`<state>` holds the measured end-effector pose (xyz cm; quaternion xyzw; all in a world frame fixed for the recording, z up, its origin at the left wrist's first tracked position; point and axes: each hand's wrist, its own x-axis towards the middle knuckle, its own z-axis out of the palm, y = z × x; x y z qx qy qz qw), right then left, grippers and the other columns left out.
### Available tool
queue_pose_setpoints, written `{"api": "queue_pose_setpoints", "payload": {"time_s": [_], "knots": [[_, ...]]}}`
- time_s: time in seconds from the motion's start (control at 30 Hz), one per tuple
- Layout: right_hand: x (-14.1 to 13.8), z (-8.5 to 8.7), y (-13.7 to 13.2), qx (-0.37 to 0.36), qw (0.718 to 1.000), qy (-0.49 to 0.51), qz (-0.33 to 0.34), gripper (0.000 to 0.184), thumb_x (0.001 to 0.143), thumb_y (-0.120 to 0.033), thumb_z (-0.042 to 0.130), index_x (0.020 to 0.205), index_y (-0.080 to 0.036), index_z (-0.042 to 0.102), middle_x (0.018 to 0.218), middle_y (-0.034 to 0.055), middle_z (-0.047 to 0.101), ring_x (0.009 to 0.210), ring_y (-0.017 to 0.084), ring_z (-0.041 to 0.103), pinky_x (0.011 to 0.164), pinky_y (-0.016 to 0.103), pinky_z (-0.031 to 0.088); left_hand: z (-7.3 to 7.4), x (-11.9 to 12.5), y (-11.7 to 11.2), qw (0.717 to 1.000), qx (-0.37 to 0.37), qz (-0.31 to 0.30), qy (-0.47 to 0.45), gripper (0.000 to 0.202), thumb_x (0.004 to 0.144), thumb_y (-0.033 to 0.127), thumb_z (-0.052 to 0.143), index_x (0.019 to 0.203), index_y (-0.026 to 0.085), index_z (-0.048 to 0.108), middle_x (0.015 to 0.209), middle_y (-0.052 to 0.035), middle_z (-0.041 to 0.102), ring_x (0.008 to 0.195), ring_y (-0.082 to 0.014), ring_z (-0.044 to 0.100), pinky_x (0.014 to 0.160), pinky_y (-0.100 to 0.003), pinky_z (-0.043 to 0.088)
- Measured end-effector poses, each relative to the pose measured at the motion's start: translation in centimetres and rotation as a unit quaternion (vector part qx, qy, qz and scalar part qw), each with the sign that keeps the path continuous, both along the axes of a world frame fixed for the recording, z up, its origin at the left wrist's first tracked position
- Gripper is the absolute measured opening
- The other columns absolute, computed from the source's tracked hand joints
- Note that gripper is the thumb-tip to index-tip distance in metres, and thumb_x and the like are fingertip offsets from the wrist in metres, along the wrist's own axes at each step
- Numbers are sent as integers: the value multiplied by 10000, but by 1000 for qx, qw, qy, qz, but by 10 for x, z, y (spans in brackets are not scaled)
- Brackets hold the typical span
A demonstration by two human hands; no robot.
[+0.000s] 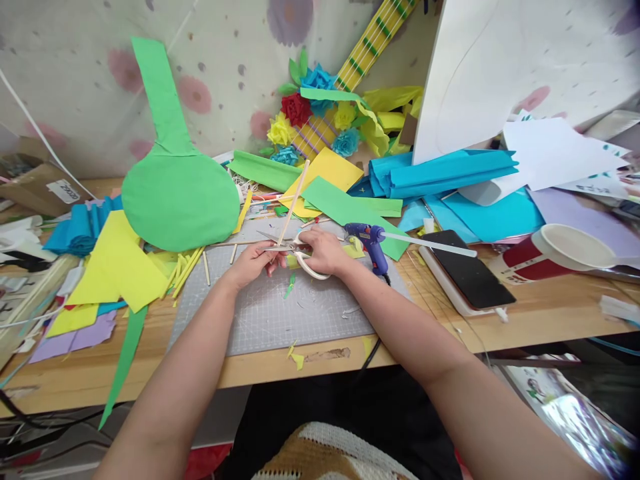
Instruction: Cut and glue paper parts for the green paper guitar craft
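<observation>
My left hand (255, 260) pinches a thin wooden stick (294, 200) that slants up and away over the grey cutting mat (280, 313). My right hand (325, 250) is closed through the white handles of a pair of scissors (305, 257), whose blades point left toward the stick near my left fingers. Both hands meet over the far middle of the mat. A blue glue gun (373, 241) lies just right of my right hand, its long white glue stick pointing right.
A green guitar-shaped paper cutout (175, 187) leans at the back left. Yellow, blue, green and purple paper sheets lie all around. Loose sticks (187, 267) lie left of the mat. A black tablet (467, 273) and a red paper cup (550, 253) sit right. Paper flowers (305, 113) stand behind.
</observation>
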<state>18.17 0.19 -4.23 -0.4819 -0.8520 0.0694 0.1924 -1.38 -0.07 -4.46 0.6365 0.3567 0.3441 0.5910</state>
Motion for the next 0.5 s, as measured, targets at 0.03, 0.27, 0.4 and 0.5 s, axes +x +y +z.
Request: {"api": "queue_pose_setpoints", "payload": {"time_s": [0.03, 0.27, 0.4, 0.5], "knots": [[0, 0, 0, -3, 1000, -3, -4, 160, 703, -324, 523, 747, -174, 559, 752, 50, 582, 769, 177, 475, 629, 257, 290, 0, -1, 0, 1000, -6, -2, -3, 297, 724, 424, 586, 762, 129, 593, 622, -30, 613, 413, -62, 433, 382, -206, 378], [-3, 1, -2, 10, 1000, -14, -12, 121, 679, -297, 529, 686, -178, 552, 727, 52, 597, 745, 176, 494, 634, 268, 292, 1, -3, -1, 999, -30, -4, -19, 313, 703, 444, 604, 732, 132, 597, 569, -16, 588, 396, -57, 408, 370, -203, 358], [-5, 2, -3, 0, 1000, -9, -27, 164, 724, -332, 507, 751, -178, 558, 787, 62, 602, 813, 194, 496, 667, 275, 320, 0, 1, 2, 999, 0, 39, -28, 309, 695, 443, 608, 707, 135, 576, 570, -7, 565, 390, -50, 393, 375, -204, 352], [-3, 1, -2, 1, 1000, -11, -29, 244, 727, -363, 516, 861, -163, 556, 912, 87, 591, 901, 214, 476, 752, 294, 346, -2, 3, 6, 987, 30, 146, -58, 287, 699, 435, 599, 715, 154, 542, 564, 24, 507, 403, -48, 378, 377, -192, 347]]}}
